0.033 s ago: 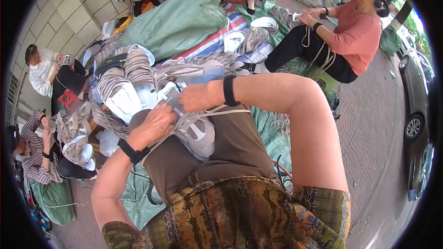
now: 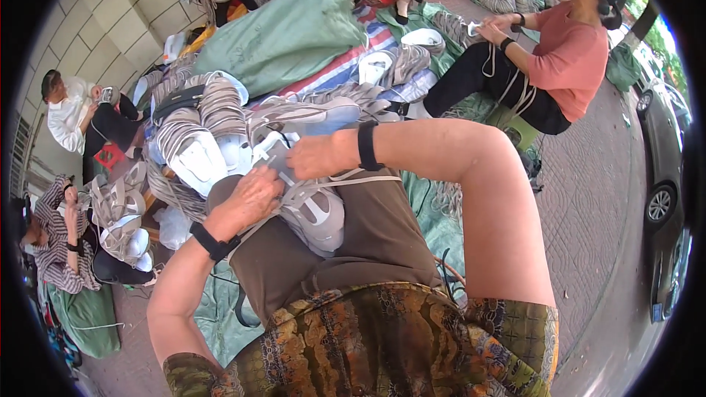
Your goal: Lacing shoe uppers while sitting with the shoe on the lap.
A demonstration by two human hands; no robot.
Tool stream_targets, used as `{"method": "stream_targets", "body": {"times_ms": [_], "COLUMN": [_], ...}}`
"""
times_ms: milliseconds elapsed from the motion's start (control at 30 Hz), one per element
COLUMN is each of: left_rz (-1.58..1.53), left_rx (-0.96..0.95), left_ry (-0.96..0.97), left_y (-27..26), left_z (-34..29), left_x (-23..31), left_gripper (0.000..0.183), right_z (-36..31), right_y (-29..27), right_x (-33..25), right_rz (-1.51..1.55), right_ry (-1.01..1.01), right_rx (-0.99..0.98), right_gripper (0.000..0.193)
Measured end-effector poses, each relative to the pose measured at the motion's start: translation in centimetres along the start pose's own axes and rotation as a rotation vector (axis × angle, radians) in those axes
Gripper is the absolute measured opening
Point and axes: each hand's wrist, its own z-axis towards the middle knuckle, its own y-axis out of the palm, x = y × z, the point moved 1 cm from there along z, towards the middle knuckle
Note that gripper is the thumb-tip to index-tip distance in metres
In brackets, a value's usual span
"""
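A grey-beige shoe [image 2: 318, 226] rests on my lap between my thighs, toe toward me, with white panels at its far end. My left hand [image 2: 254, 195] is closed on the shoe's left side. From the right, my right hand [image 2: 316, 156] reaches over the far part of the shoe, fingers bent and pinched together. What its fingertips hold is hidden. Loose beige shoelaces [image 2: 368, 179] run across the shoe, below my right wrist and over my thigh. Just beyond my hands lies another grey-beige shoe [image 2: 294, 112].
Bundled shoe uppers [image 2: 195, 154] are heaped at the left beyond my knees. A green sack [image 2: 283, 33] lies across the pile ahead. A person in pink [image 2: 562, 66] sits at the right, handling laces. Other people work at left and far side. Parked cars [image 2: 665, 147] line the right.
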Motion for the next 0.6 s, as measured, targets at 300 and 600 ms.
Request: {"method": "stream_targets", "body": {"times_ms": [300, 600], "left_rz": [-0.045, -0.013], "left_rx": [0.022, -0.009], "left_ry": [-0.009, -0.32], "left_y": [0.6, 1.8], "left_z": [-0.4, 1.4], "left_x": [-0.3, 0.5], "left_gripper": [0.013, 0.018], "right_z": [1.9, 3.5], "right_y": [-0.3, -0.6], "right_x": [-0.3, -1.7], "right_rz": [0.098, 0.125], "right_ry": [0.097, 0.422], "right_rx": [-0.134, -0.308], "right_gripper": [0.012, 0.02]}}
